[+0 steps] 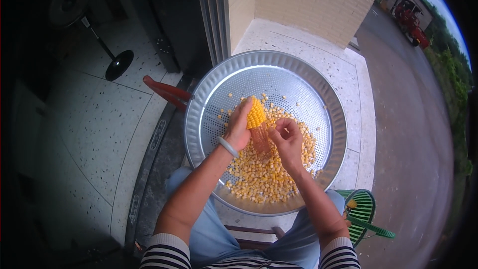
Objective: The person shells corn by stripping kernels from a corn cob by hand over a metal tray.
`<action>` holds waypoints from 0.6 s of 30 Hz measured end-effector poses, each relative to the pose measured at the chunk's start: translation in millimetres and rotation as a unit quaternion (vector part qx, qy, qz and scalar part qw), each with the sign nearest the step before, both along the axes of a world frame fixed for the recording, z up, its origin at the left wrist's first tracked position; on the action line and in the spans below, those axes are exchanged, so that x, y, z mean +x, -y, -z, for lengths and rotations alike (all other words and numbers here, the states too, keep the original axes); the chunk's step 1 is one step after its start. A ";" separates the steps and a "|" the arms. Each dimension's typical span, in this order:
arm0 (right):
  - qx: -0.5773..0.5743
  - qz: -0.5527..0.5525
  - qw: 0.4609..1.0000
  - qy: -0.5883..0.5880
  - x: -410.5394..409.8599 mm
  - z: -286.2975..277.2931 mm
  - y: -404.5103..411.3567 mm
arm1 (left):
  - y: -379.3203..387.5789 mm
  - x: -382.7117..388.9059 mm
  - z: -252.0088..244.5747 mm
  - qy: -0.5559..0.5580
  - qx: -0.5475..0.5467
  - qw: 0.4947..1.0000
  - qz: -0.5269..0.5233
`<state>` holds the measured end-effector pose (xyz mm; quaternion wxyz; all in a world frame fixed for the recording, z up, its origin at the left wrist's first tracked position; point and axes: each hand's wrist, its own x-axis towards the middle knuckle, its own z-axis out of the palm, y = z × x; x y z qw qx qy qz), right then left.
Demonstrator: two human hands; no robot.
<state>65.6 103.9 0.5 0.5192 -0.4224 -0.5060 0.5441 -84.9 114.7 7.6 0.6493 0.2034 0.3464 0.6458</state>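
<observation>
My left hand (239,125) grips a corn cob (256,114) whose upper part still carries yellow kernels. The cob's lower part is stripped to a pinkish core and points down toward me. Just right of the bare part, my right hand (289,138) has its thumb and forefinger curled close together; whether kernels sit between them cannot be made out. Under both hands lies a heap of loose corn kernels (265,179) in a round perforated metal pan (267,74) with a fluted wall. A pale bangle (227,147) circles my left wrist.
A green woven basket (360,209) holding corn cobs stands at lower right. Beside the pan's left rim is a reddish-brown wooden piece (166,91). A pedestal fan (119,65) stands on the left floor, past the door track (153,145). A red vehicle (410,26) is outside.
</observation>
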 end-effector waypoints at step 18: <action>0.108 -0.062 0.990 0.072 -5.5 6.7 7.0 | 0.8 -0.7 3.5 -0.039 -0.044 0.998 0.001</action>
